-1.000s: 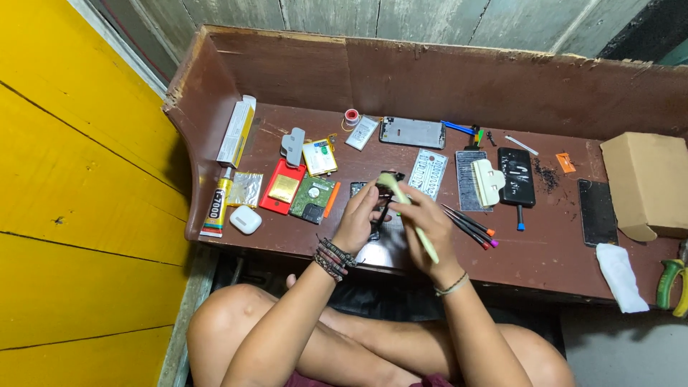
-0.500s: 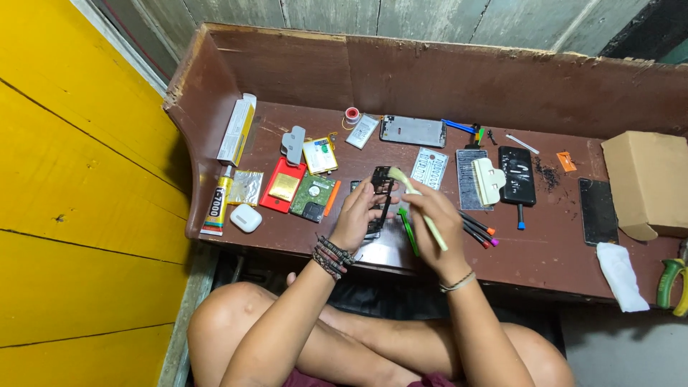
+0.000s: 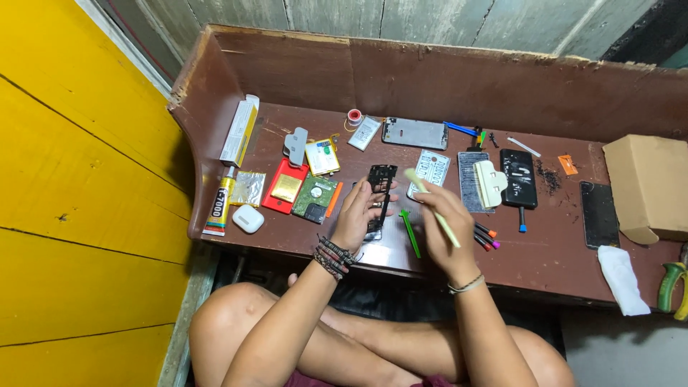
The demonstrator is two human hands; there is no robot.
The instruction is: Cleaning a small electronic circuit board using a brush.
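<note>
Your left hand (image 3: 356, 215) is closed around the black phone frame (image 3: 379, 188), propping it upright above the worktop (image 3: 552, 251) so your right hand (image 3: 444, 218), pinching a pale brush (image 3: 430, 204), can reach its inner face.

Green pliers (image 3: 674, 287) cut by right edge; phone frame (image 3: 380, 188) lower end hidden (behind left hand (image 3: 356, 218)).

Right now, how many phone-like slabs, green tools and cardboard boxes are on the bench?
Dark phone slabs lying flat: 2, black phone and dark phone.
Green pry tool on the bench: 1.
Cardboard box: 1.
Total: 4.
</note>
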